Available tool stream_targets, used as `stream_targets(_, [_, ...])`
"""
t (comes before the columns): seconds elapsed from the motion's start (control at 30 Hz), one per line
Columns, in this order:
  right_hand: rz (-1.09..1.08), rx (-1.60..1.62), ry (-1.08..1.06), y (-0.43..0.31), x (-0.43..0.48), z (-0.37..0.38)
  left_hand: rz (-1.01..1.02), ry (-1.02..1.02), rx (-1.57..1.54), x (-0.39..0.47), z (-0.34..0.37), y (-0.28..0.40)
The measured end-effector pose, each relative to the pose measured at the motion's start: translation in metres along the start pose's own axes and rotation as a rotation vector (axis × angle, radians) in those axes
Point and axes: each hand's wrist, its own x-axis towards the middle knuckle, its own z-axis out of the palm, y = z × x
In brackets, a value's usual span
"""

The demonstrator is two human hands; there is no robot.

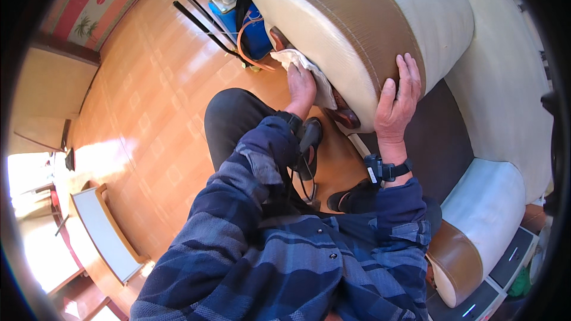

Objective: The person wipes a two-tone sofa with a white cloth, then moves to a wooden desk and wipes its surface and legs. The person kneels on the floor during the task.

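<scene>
My left hand (303, 85) presses a white cloth (322, 81) against the front face of a sofa armrest (328, 38). Dark reddish carved wood trim (345, 113) shows below the cloth, and another piece of the trim (279, 39) shows above it; the stretch between is covered. On the armrest's brown leather band (379, 18) lies my right hand (399, 98), palm down and holding nothing, with the thumb apart from the fingers. The rest of the armrest is cream leather.
A blue machine (254, 31) with an orange hose (243, 44) and black metal bars (207, 29) stands beyond the armrest. The dark sofa seat (439, 138) and second armrest (484, 214) lie at right. A white-topped wooden piece (107, 232) is on the floor (165, 133) at left.
</scene>
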Motion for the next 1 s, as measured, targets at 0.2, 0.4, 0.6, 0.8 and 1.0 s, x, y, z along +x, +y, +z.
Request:
stream_targets(0.2, [0.025,0.003,-0.023,-0.002,-0.002,0.0,0.178,0.155,0.014,0.019,0.02,-0.025])
stream_targets(0.4, [0.023,-0.011,-0.019,0.0,-0.003,0.002,-0.284,0.012,-0.324,0.07,0.014,-0.024])
stream_targets(0.6, [0.008,-0.022,0.022,0.0,-0.002,0.002,-0.235,0.011,-0.11,0.072,0.008,-0.012])
stream_targets(0.8, [0.015,-0.034,0.005,-0.002,-0.001,0.003,0.224,0.118,0.14,0.039,0.002,-0.014])
stream_targets(1.0, [0.018,-0.034,-0.009,-0.002,-0.002,0.003,-0.165,0.036,0.024,0.07,-0.002,-0.001])
